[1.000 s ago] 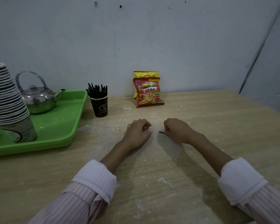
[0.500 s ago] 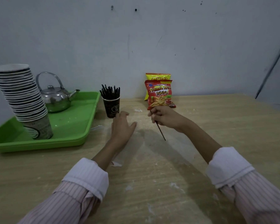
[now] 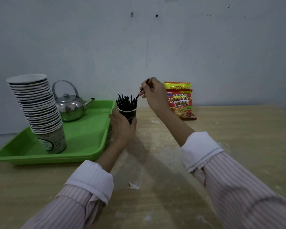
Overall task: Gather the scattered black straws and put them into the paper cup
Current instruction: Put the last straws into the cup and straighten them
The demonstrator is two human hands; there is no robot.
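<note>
A dark paper cup stands on the wooden table just right of the green tray, packed with several upright black straws. My left hand wraps around the cup's lower half from the near side. My right hand hovers above and to the right of the cup, pinching one black straw that slants down-left. Its lower tip touches the bundle at the cup's right rim.
A green tray at the left holds a leaning tall stack of paper cups and a steel kettle. Two snack bags lean on the wall behind my right hand. A paper scrap lies on the table.
My right hand lifted the straw off the table and carried it up and left to the cup's rim. My left hand moved from the table to grip the cup.
</note>
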